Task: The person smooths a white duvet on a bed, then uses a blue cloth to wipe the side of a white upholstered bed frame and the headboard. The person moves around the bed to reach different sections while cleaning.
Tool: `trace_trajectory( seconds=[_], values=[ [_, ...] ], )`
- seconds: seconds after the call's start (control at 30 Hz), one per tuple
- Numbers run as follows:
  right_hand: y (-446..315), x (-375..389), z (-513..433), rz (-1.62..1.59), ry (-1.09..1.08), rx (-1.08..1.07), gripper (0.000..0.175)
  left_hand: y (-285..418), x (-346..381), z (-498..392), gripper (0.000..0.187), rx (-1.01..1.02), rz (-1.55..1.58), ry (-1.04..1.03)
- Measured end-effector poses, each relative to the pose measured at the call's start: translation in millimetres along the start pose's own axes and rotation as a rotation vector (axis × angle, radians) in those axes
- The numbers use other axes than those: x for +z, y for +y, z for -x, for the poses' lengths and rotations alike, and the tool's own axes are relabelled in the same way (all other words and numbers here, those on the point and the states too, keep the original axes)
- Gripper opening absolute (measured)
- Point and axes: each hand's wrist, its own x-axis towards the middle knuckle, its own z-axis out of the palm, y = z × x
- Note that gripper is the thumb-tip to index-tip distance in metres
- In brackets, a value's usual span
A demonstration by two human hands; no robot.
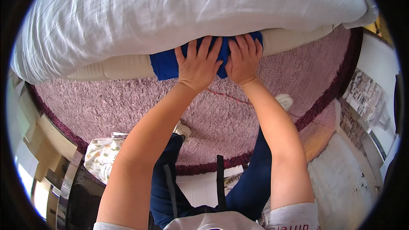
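A piece of blue cloth (164, 65) lies over the cream padded edge (127, 67) of a bed or sofa, its upper part hidden under a large white cover (159, 16). My left hand (199, 62) rests flat on the cloth, fingers spread. Beside it, my right hand (244, 56) presses on the cloth's right part, its fingers somewhat apart and pointing towards the white cover. Between the hands the cloth is bunched. Whether either hand pinches any fabric cannot be told; both look laid on top.
Beneath is a pinkish-purple rug (134, 105) with a dark red border. A red cord (228, 95) lies on it. White patterned fabric (102, 156) sits at lower left. A pale floor mat (342, 172) and a picture-printed panel (367, 99) are on the right.
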Motion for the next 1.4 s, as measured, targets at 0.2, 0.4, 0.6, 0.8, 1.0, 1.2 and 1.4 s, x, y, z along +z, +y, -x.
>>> trace_trajectory(
  seconds=[0.2,0.4,0.6,0.8,1.0,1.2,1.4],
  values=[
    [-3.3,0.8,-3.3,-0.068,-0.044,-0.049,0.039,-3.5,1.2,4.7,0.059,-0.026,-0.049,0.042],
    [31.5,-12.9,-13.9,-0.263,-0.035,-0.208,0.04,34.4,18.6,-6.8,0.056,-0.12,-0.127,0.137],
    [163.1,-43.9,-3.6,-0.176,-0.034,-0.373,0.038,136.8,71.5,-64.1,0.054,-0.166,-0.116,0.273],
    [266.6,-73.9,-14.1,-0.146,0.036,-0.411,0.038,226.0,107.5,-134.3,0.05,-0.184,-0.041,0.478],
    [236.1,-67.8,-7.1,-0.28,0.009,-0.47,0.037,196.6,89.0,-96.5,0.046,-0.223,-0.133,0.461],
    [273.5,-81.0,-2.3,-0.257,0.068,-0.452,0.03,223.9,97.8,-106.1,0.043,-0.17,-0.14,0.409],
    [301.0,-96.5,-11.9,-0.396,0.112,-0.448,0.024,231.7,95.2,-127.3,0.03,-0.164,0.025,0.526]
  ],
)
